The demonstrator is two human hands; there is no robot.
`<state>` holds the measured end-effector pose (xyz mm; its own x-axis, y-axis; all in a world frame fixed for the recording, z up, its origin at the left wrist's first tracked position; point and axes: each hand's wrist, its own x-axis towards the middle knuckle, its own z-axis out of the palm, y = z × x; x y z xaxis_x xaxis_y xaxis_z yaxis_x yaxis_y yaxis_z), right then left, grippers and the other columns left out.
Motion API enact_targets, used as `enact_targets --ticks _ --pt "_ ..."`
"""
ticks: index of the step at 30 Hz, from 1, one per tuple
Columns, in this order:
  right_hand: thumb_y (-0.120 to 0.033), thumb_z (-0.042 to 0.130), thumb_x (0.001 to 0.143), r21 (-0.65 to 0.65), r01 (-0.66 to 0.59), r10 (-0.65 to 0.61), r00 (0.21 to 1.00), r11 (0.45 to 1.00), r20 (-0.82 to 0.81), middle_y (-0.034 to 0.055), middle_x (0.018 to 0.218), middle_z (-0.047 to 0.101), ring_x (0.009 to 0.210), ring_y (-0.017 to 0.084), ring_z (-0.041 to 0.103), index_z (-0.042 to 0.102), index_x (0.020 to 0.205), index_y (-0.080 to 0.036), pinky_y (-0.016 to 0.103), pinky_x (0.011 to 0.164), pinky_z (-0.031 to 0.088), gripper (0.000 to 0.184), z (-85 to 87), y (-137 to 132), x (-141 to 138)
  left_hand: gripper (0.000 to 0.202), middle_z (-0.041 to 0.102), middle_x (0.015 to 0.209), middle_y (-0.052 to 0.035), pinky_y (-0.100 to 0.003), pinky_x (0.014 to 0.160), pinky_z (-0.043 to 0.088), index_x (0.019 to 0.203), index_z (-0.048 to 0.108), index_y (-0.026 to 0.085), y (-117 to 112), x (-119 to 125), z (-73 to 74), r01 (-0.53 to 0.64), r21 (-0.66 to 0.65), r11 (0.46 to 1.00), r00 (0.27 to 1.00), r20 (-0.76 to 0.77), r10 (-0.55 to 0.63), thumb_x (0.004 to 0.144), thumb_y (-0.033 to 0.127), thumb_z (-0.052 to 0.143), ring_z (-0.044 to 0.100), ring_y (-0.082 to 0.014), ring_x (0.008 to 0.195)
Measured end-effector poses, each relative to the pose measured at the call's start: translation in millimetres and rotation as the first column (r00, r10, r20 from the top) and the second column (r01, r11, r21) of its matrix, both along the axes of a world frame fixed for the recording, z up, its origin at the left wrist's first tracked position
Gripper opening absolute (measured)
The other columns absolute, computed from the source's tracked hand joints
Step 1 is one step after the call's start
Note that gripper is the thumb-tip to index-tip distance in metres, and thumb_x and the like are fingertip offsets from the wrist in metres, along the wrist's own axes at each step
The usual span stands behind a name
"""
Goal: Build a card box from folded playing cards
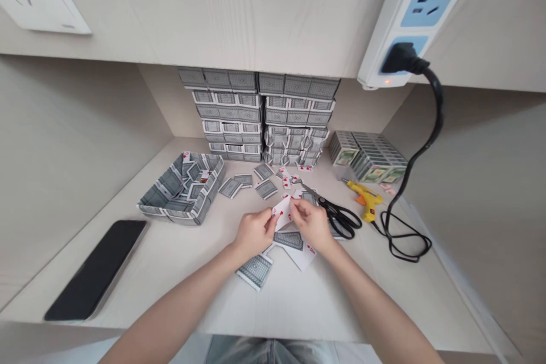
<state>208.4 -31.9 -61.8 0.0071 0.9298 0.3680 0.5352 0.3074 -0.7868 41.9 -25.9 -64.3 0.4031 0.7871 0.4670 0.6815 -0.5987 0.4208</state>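
Between my hands is a playing card [281, 213] with red hearts, its face turned up toward me. My left hand [255, 231] pinches its left side between thumb and fingers. The right side is pinched by my right hand [313, 224]. Beneath them lie more cards, among them a grey-backed folded card [289, 240] and a face-up card [302, 257]. Another folded card [256, 271] rests nearer the front edge. Black-handled scissors [336, 213] lie just right of my right hand, blades pointing away to the left.
A box made of folded cards [205, 205] stands left with loose pieces inside. Stacked card boxes [232, 111] rise at the back. Packed card decks [373, 159], a yellow glue gun [365, 199] and its black cord [426, 151] are right. A phone [98, 270] lies front left.
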Motion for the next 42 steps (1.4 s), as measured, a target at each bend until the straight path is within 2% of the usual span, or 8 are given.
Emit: enact_targets --ticks 6,10,16,22,29,33,37,42 --pt "-0.025 0.041 0.082 0.098 0.197 -0.218 0.926 0.975 0.307 0.0068 0.062 0.065 0.052 0.018 0.061 0.062 0.084 -0.014 0.026 0.051 0.043 0.024 -9.0 -2.8 -12.3 0.020 0.054 0.049 0.0000 -0.024 0.046 0.033 0.065 0.047 0.018 -0.8 5.3 -1.1 0.088 0.244 0.966 0.985 -0.165 -0.048 0.083 0.020 0.039 0.052 -0.0127 0.044" --pt "-0.028 0.042 0.082 0.131 0.268 -0.291 0.932 0.954 0.214 0.0082 0.067 0.066 0.057 0.019 0.063 0.061 0.087 -0.014 0.027 0.054 0.045 0.024 -11.5 -2.5 -15.7 0.018 0.055 0.049 -0.0008 -0.026 0.047 0.034 0.066 0.047 0.018 3.3 7.3 -1.1 0.091 0.319 0.943 0.981 -0.191 -0.030 0.082 0.018 0.040 0.053 -0.0139 0.045" --pt "-0.034 0.047 0.080 -0.017 0.034 -0.037 0.962 0.999 -0.269 0.0050 0.070 0.065 0.063 0.016 0.061 0.060 0.080 -0.015 0.025 0.058 0.048 0.023 -6.3 5.5 -7.5 0.019 0.057 0.053 -0.0010 -0.023 0.048 0.035 0.067 0.047 0.018 9.6 2.7 -3.8 -0.106 0.192 0.976 0.992 -0.047 0.117 0.085 0.022 0.039 0.055 -0.0126 0.049" --pt "-0.038 0.052 0.076 -0.120 -0.159 0.104 0.923 0.980 -0.370 0.0033 0.069 0.064 0.061 0.016 0.058 0.062 0.077 -0.015 0.027 0.059 0.048 0.025 -6.1 9.6 -1.0 0.020 0.055 0.053 -0.0002 -0.021 0.048 0.033 0.066 0.046 0.019 10.0 2.0 -2.2 -0.170 0.014 0.985 0.985 0.034 0.170 0.084 0.025 0.041 0.053 -0.0119 0.049" --pt "-0.036 0.047 0.079 -0.127 -0.115 0.092 0.981 0.985 -0.169 0.0028 0.065 0.063 0.059 0.015 0.058 0.061 0.073 -0.016 0.025 0.056 0.045 0.025 -5.4 7.8 2.8 0.019 0.054 0.052 -0.0002 -0.021 0.047 0.032 0.065 0.047 0.019 6.8 3.6 -0.6 -0.152 -0.003 0.988 0.986 0.074 0.152 0.083 0.025 0.043 0.052 -0.0118 0.048" --pt "-0.029 0.043 0.081 -0.024 0.073 -0.070 0.991 0.997 0.117 0.0052 0.065 0.065 0.057 0.017 0.059 0.062 0.076 -0.016 0.025 0.054 0.043 0.023 -6.7 5.3 -5.1 0.020 0.054 0.051 0.0002 -0.021 0.047 0.031 0.068 0.048 0.018 1.7 7.9 -4.9 -0.068 0.061 0.996 0.997 0.045 0.066 0.085 0.026 0.041 0.053 -0.0113 0.047" --pt "-0.025 0.042 0.081 0.080 0.222 -0.235 0.904 0.972 0.356 0.0096 0.066 0.066 0.055 0.020 0.060 0.064 0.085 -0.014 0.028 0.054 0.042 0.025 -9.4 4.3 -16.9 0.021 0.055 0.052 -0.0001 -0.021 0.048 0.033 0.069 0.049 0.018 0.3 9.3 -7.6 -0.032 0.117 0.993 0.999 0.011 0.031 0.086 0.024 0.040 0.054 -0.0113 0.048" --pt "-0.029 0.046 0.080 0.010 0.101 -0.101 0.993 0.995 0.060 0.0071 0.075 0.069 0.066 0.019 0.063 0.064 0.084 -0.017 0.027 0.061 0.047 0.022 -9.1 10.2 -12.2 0.022 0.055 0.052 0.0004 -0.020 0.048 0.033 0.069 0.049 0.018 6.6 4.9 -4.3 -0.122 0.048 0.991 0.990 0.082 0.118 0.086 0.028 0.039 0.052 -0.0098 0.047"
